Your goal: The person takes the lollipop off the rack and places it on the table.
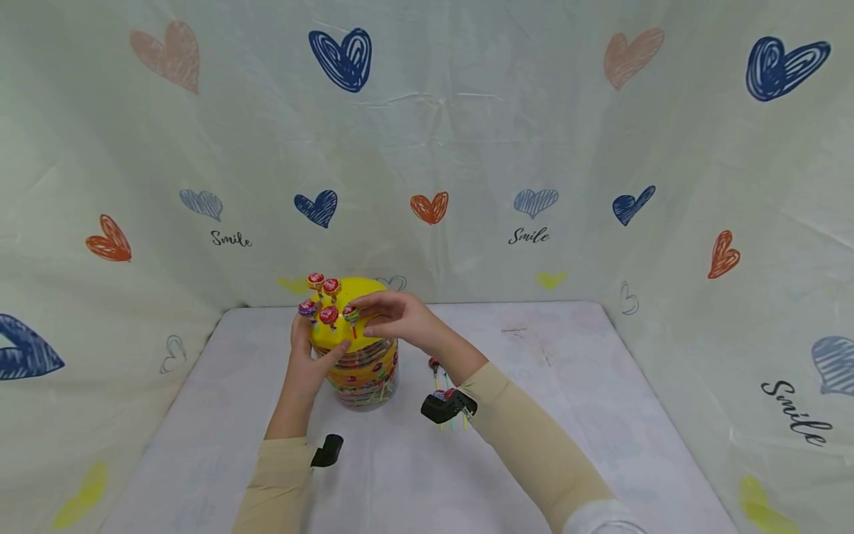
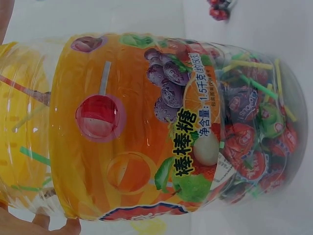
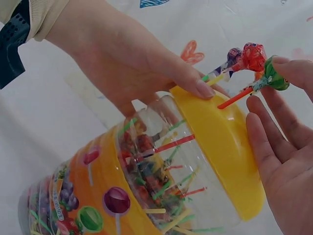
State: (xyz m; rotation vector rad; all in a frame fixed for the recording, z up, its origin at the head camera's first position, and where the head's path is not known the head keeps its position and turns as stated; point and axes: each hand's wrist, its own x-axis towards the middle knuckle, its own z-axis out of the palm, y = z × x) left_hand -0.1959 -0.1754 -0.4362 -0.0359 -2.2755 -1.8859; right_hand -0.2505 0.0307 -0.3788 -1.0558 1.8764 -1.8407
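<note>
A clear plastic candy jar (image 1: 365, 378) with an orange fruit-print label stands upright on the table, topped by a yellow lid (image 1: 363, 288). Several wrapped lollipops (image 1: 328, 316) stick up from the lid, and some sticks show inside the jar under it. My left hand (image 1: 310, 363) grips the jar's near left side by the lid, thumb at the lid's edge. With thumb and fingers, my right hand (image 1: 399, 317) pinches the green-wrapped head of a lollipop (image 3: 277, 76); its red stick meets the lid. Many more lollipops (image 2: 244, 127) fill the jar's lower part.
A few loose lollipops (image 1: 437, 365) lie on the white table (image 1: 534, 415) right of the jar, partly hidden under my right wrist's black camera (image 1: 448, 406). Behind the table hangs a pale curtain (image 1: 480, 148) printed with hearts.
</note>
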